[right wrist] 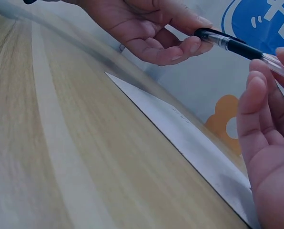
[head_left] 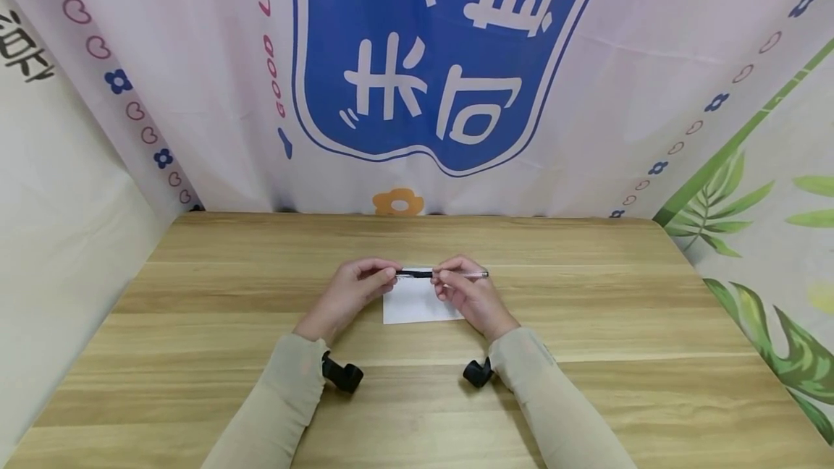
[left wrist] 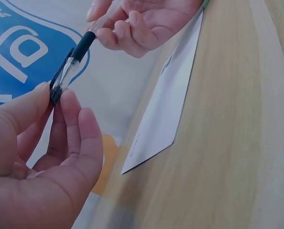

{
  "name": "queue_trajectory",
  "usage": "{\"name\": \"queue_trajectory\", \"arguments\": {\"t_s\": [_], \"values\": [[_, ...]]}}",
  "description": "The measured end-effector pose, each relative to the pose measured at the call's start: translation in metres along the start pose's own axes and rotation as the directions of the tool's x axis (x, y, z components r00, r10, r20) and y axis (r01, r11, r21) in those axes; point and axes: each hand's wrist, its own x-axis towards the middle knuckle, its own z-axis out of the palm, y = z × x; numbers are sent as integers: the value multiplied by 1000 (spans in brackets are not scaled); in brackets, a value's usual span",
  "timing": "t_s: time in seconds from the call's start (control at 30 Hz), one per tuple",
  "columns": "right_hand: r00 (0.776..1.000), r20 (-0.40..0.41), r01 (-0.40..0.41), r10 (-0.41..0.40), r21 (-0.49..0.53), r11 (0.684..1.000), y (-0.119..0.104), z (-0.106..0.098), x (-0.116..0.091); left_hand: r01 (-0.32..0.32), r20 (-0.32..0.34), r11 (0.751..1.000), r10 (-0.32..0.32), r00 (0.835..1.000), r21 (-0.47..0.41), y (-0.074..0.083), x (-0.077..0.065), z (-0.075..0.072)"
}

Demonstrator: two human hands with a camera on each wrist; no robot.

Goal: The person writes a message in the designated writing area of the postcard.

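Note:
A pen [head_left: 417,274] with a clear barrel and a black grip is held level above a white sheet of paper [head_left: 417,304]. My left hand [head_left: 352,292] pinches its end with the black clip [left wrist: 68,59] between thumb and fingertips. At the other side my right hand [head_left: 472,295] pinches the clear barrel near the black grip [right wrist: 244,49]. The clip end looks like a cap; whether it is fully seated I cannot tell. Small dark writing shows on the paper [left wrist: 166,107] in the left wrist view. Part of the paper is hidden behind the right hand.
The wooden table [head_left: 586,310] extends on both sides of the paper. A printed curtain [head_left: 228,93] hangs along its far edge, with leaf-patterned cloth [head_left: 736,201] at the right. Black wrist devices [head_left: 344,376] sit at both cuffs.

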Motion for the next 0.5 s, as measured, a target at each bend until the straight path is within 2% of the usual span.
{"name": "queue_trajectory", "arguments": {"t_s": [0.13,0.27,0.5], "values": [[999,16,-36,37,-49,998,0,1,-2,7,-52,997,-11,999,-78,-2,2,0],[998,46,-39,43,-88,995,1,2,-2,-5,-97,988,-10,995,-154,-3,4,0],[995,97,-16,27,-116,993,0,2,-3,-37,-112,975,12,994,-218,-3,5,0]]}}
